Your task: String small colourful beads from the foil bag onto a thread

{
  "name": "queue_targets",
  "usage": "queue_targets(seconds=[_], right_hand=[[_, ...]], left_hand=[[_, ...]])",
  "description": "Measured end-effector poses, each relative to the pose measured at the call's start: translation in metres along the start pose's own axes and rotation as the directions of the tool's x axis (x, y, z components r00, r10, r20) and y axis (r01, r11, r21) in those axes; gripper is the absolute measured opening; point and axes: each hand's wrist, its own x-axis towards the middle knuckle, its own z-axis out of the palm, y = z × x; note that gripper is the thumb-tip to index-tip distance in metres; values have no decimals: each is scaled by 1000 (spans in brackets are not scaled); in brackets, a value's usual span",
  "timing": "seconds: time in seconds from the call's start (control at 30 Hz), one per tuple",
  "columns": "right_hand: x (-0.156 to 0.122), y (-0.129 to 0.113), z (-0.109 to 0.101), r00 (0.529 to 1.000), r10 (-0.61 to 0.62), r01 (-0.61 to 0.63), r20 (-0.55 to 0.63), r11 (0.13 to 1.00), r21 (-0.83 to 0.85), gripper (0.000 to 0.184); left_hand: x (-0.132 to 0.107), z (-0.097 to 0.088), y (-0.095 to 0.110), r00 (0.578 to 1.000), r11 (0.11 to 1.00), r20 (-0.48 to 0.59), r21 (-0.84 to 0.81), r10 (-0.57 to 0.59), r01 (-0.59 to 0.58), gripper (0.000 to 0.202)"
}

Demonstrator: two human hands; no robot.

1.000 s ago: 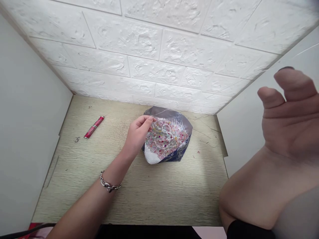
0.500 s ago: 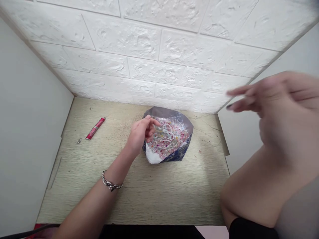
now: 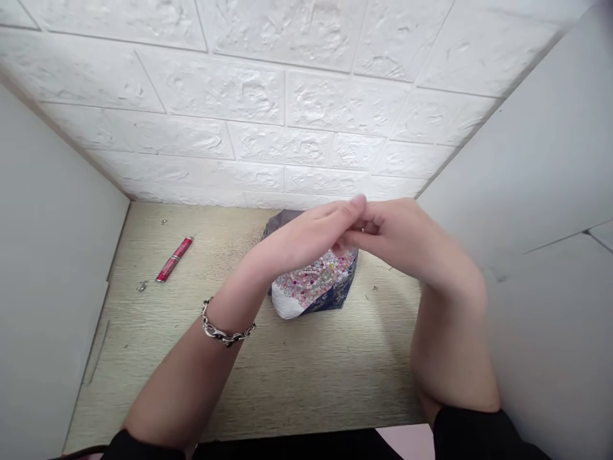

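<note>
A dark blue bag (image 3: 335, 297) with a silvery-white lining stands on the table, full of small pink, white and yellow beads (image 3: 306, 281). Over its far right part my left hand (image 3: 306, 233) meets my right hand (image 3: 397, 236), fingertips to fingertips. The left thumb points up and its fingers curl toward the right hand, partly out of sight. My right thumb and fingers are pinched together. Whatever either hand holds is too small or too hidden to make out. The hands cover the back of the bead pile.
A red tube-shaped container (image 3: 175, 259) lies on the wooden table (image 3: 306, 377) at the left, beside a small metal clasp (image 3: 142, 286). Another tiny metal piece (image 3: 164, 222) is farther back. A white brick-pattern wall (image 3: 253, 96) closes the back, with pale panels on both sides.
My right hand has come from the far right to meet the left one over the bag. My left hand has shifted right and turned. The view has moved slightly right.
</note>
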Motion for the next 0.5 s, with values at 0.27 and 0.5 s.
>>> queue_targets(seconds=[0.27,0.5], right_hand=[[0,-1,1,998,-17,17,-64,1000,-8,18],[4,-1,3,996,-16,16,-83,1000,-1,12]], left_hand=[[7,-29,7,981,980,34,75,-189,186,21],[14,-43,20,982,953,-55,235,-182,190,22]])
